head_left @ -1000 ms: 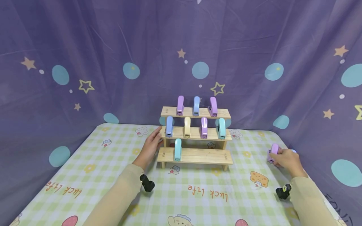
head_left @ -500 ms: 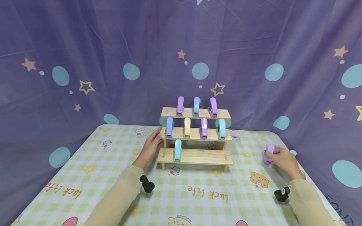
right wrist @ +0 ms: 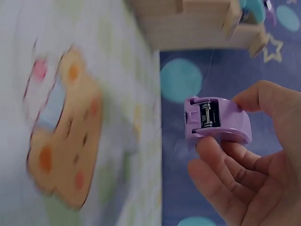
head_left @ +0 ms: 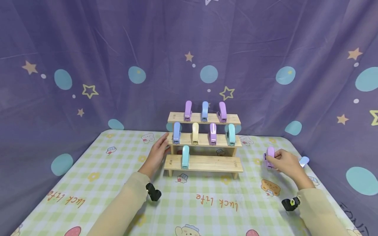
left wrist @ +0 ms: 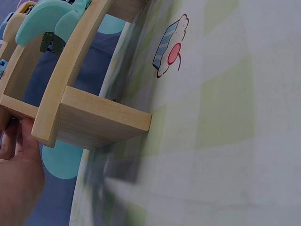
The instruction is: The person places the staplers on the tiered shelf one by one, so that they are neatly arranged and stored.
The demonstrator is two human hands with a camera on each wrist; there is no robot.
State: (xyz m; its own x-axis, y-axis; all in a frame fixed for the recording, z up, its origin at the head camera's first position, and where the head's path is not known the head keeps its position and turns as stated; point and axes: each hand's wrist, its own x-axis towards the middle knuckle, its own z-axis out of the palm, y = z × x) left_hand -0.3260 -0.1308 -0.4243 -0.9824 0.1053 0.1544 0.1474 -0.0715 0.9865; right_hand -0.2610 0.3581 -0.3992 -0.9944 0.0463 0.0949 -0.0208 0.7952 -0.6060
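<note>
My right hand [head_left: 285, 163] pinches a small purple stapler [head_left: 270, 157] above the right part of the table. In the right wrist view, thumb and fingers hold this purple stapler [right wrist: 225, 118] from both sides, its metal spring part showing. My left hand [head_left: 156, 155] rests with fairly straight fingers against the left end of a three-tier wooden rack [head_left: 212, 163], at its middle tier. The left wrist view shows the left hand [left wrist: 21, 174] at the rack's end, some fingertips hidden behind the wood. On the rack's bottom tier, a teal stapler [head_left: 185, 157] stands towards the left.
The middle tier bears several staplers, including a yellow stapler [head_left: 195, 132] and a teal stapler [head_left: 231, 134]. Three stand on top, with a blue stapler [head_left: 205, 110] in the centre. Another blue stapler [head_left: 304, 161] lies beyond my right hand, near the table's right edge. A purple curtain [head_left: 118, 49] hangs behind.
My right hand has moved left with the purple stapler, away from the table's right edge, uncovering more of the blue stapler there. My left hand has stayed at the rack.
</note>
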